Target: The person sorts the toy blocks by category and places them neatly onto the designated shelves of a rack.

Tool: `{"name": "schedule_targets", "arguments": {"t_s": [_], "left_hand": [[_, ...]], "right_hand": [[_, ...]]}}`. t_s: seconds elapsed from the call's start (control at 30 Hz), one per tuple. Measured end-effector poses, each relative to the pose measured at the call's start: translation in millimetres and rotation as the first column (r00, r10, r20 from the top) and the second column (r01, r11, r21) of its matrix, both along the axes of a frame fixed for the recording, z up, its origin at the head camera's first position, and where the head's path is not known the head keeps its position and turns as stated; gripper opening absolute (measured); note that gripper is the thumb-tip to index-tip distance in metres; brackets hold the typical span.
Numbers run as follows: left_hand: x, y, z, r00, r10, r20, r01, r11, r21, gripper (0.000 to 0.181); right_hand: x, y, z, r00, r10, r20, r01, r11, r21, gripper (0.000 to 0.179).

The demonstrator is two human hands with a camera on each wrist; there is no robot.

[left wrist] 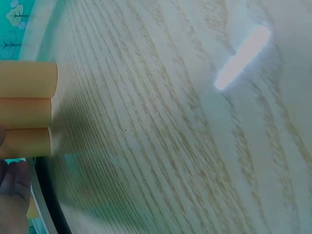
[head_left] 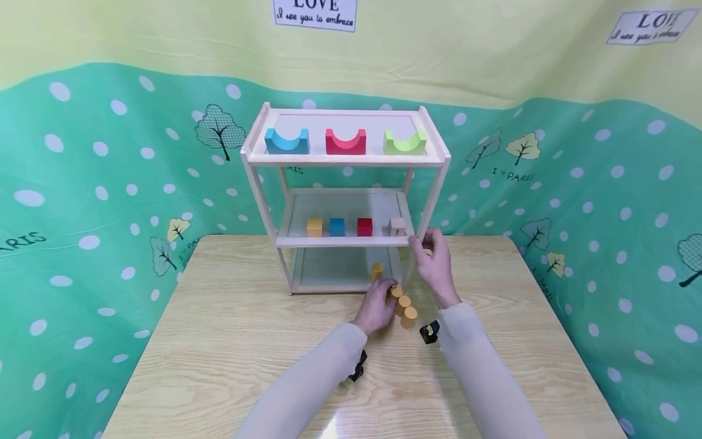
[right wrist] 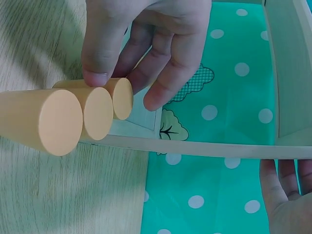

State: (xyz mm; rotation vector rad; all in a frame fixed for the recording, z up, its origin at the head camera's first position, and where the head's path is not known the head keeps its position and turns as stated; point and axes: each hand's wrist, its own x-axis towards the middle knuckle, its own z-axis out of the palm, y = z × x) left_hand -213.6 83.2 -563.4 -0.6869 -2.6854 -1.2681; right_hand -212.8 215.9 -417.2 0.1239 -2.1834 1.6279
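Observation:
Three orange wooden cylinders [head_left: 409, 316] stand upright in a touching row on the table, in front of a small white shelf rack [head_left: 342, 289]. My left hand [head_left: 377, 308] is at the row's end nearest the rack, its thumb and fingers about that cylinder [right wrist: 123, 99]. In the left wrist view only the fingertips [left wrist: 17, 183] show beside the cylinders [left wrist: 27, 79]. Another orange cylinder [head_left: 376, 271] stands on the bottom shelf, just beyond this hand. My right hand [head_left: 436, 262] grips the rack at its front right post, level with the middle shelf; some fingers are hidden behind it.
On the middle shelf stand yellow [head_left: 315, 228], blue [head_left: 337, 228], red [head_left: 364, 228] and pale [head_left: 397, 227] cubes. The top shelf bears blue [head_left: 287, 146], red [head_left: 345, 146] and green [head_left: 404, 146] arch-cut blocks. A patterned green cloth [head_left: 82, 183] surrounds the wooden table [head_left: 230, 341].

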Motion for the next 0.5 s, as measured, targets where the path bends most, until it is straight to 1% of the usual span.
{"name": "schedule_targets", "arguments": {"t_s": [0.1, 0.27, 0.37, 0.5], "left_hand": [[-2.2, 1.2, -1.3, 1.000, -0.001, 0.015, 0.001, 1.000, 0.004, 0.042], [-4.7, 2.4, -2.0, 0.997, -0.018, 0.080, 0.016, 1.000, 0.026, 0.037], [-5.4, 2.7, -3.3, 0.996, -0.036, 0.082, 0.035, 0.999, 0.017, 0.036], [-5.1, 3.3, -4.1, 0.996, -0.062, 0.064, 0.062, 0.998, 0.000, 0.037]], "right_hand": [[-0.5, 0.2, -0.2, 1.000, 0.001, 0.002, -0.001, 1.000, -0.009, 0.023], [-1.4, 0.6, -0.6, 1.000, 0.005, -0.004, -0.005, 1.000, -0.016, 0.025], [-1.8, 0.8, -0.6, 1.000, 0.008, -0.002, -0.008, 1.000, -0.015, 0.026], [-1.8, 1.4, -0.6, 1.000, 0.009, 0.009, -0.009, 1.000, -0.016, 0.027]]}}
